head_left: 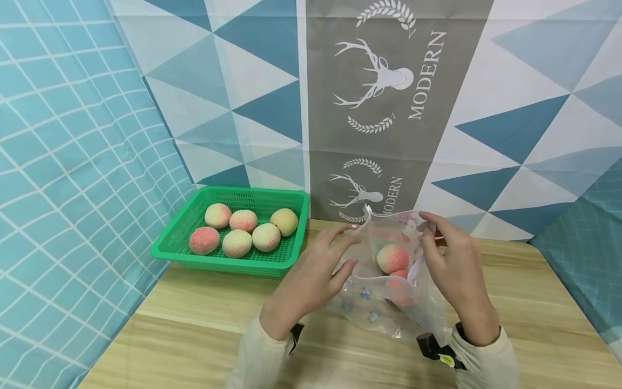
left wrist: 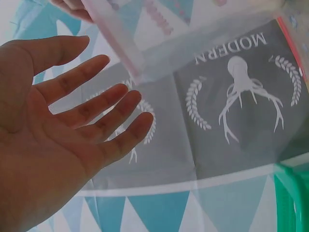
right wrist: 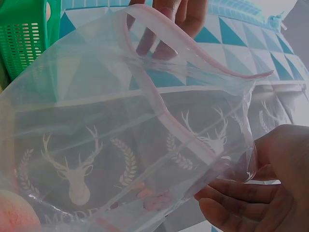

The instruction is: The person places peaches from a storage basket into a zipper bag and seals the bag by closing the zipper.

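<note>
A clear zip bag (head_left: 357, 319) with small blue flowers stands with its mouth spread wide. Two pink-and-cream peaches (head_left: 392, 259) are inside it, the lower one seen through the plastic. My right hand (head_left: 454, 262) pinches the bag's right edge between thumb and fingers; the right wrist view shows that hand (right wrist: 260, 188) at the corner of the bag (right wrist: 159, 111). At the left side of the mouth is my left hand (head_left: 313, 273). Its fingers are spread and nearly straight in the left wrist view, the palm (left wrist: 53, 140) holding nothing, beside the bag's rim (left wrist: 118, 43).
A green plastic basket (head_left: 272, 266) at the back left holds several peaches (head_left: 237, 243). The wooden table (head_left: 194, 335) meets a patterned cloth backdrop (head_left: 369, 146) behind, with a blue grid cloth (head_left: 82, 162) along the left side.
</note>
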{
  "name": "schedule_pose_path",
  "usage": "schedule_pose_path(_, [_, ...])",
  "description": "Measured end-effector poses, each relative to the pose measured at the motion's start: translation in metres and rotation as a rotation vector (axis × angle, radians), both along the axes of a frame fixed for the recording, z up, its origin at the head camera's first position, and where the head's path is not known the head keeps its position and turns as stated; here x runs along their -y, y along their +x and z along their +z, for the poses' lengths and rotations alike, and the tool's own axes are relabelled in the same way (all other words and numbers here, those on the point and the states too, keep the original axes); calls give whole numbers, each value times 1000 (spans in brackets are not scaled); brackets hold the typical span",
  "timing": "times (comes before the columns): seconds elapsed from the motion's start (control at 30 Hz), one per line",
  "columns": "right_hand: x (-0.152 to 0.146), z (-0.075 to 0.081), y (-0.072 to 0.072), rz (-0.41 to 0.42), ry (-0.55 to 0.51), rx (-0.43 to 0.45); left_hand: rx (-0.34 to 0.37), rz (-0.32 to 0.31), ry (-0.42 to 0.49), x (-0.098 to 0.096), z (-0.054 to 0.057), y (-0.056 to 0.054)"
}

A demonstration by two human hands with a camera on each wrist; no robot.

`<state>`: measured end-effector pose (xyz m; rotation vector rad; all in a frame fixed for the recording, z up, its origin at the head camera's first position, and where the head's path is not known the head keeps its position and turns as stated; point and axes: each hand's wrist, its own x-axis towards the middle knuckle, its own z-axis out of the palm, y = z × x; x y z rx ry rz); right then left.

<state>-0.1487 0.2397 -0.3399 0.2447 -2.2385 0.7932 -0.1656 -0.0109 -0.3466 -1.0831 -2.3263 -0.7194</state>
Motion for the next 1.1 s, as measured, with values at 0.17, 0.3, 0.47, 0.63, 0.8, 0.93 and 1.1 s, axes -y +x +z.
schedule_pose_path(0.17, [4,1,-1,12,-5,-3,3,35,3,11,5,-3])
schedule_pose_path(0.3, [9,3,-3,34,-16,-10,-23,55,-11,17,8,-5])
schedule_pose_path(0.47, [8,3,-2,37,-20,-1,-43,68,-28,16,11,-7])
schedule_pose_path(0.63, [3,-2,2,30,13,-2,-15,136,-23,18,7,-5])
schedule_pose_path(0.8, [-2,-6,5,28,34,-9,15,184,-42,26,-2,-10])
schedule_pose_path(0.93, [-2,-7,4,23,27,-28,12,213,-53,41,-1,-25])
schedule_pose_path(1.1, [0,-2,0,39,41,-80,48,310,-82,70,7,-41])
